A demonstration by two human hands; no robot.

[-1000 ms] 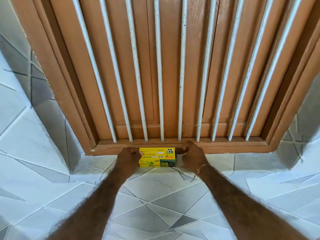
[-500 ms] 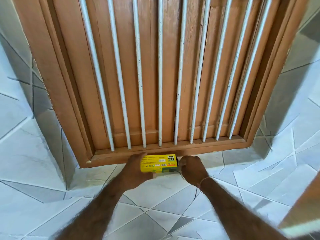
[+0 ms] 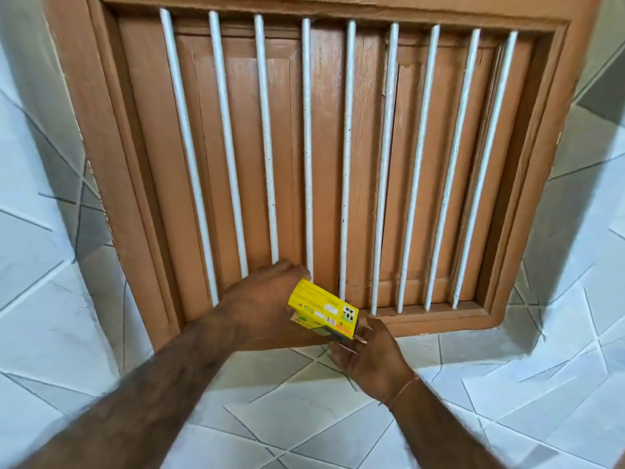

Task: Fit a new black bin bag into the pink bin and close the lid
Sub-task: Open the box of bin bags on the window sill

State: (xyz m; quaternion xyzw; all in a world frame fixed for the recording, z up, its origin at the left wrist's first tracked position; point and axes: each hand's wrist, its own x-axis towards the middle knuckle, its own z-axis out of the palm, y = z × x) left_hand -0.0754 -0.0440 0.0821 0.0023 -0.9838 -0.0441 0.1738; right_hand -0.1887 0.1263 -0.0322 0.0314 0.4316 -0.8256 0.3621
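Lifted off the sill since a second ago, the small yellow printed cardboard box [image 3: 323, 311] now sits tilted in the air in front of the brown wooden shuttered window with white vertical bars [image 3: 341, 157], where earlier it lay flat against the frame's lower ledge with a hand at each end. The left hand [image 3: 260, 304] has its fingers wrapped round the box's left end and carries it. The right hand [image 3: 370, 357] is half open beneath the lower right corner, palm turned up, fingertips touching or almost touching the box; whether it grips cannot be told. A thin thread bracelet [image 3: 402, 390] circles that wrist. Pale grey-veined wall tiles [image 3: 304, 411] fill the surround.

Judging by the task, the box probably holds the bin bags, so this is the fetching step: the supply is in hand, but no black bag is out yet. The pink bin and its lid are nowhere in view, so fitting and closing remain ahead.
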